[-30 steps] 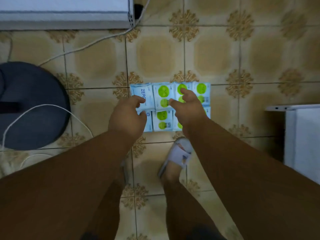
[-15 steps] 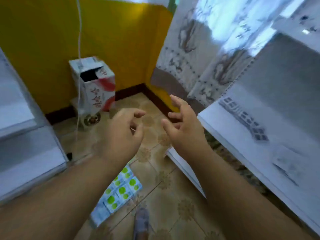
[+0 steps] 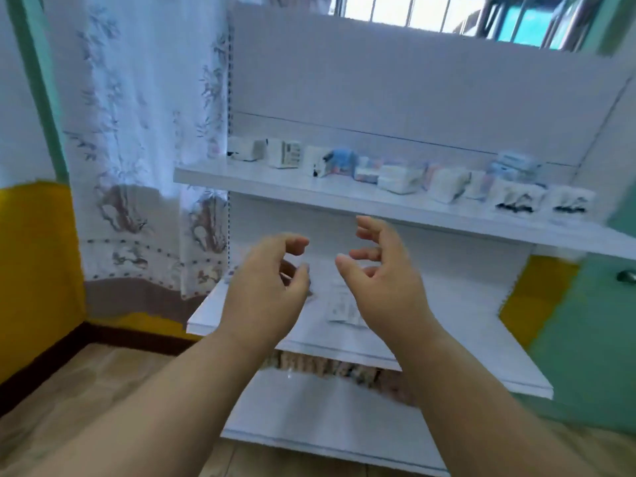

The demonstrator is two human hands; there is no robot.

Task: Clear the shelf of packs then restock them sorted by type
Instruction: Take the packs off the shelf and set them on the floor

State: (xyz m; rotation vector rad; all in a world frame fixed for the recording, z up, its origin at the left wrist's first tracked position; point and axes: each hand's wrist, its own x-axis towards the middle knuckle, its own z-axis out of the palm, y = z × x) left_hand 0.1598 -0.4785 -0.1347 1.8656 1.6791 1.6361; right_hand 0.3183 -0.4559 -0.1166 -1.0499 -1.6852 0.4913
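Left hand and right hand raised side by side, apart, palms facing. Fingers loosely curled, relaxed, holding nothing. Just beyond fingertips: middle shelf, flat paper slip on it. Above fingers, well out of touch: upper shelf with row of packs, mostly white, some blue, blurred. Lace curtain left of hands. Barred window at top.

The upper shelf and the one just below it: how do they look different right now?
The upper shelf carries a long row of small packs; the lower shelf shows only one flat pack. The upper sits above both hands, the lower behind them. Both are white boards.
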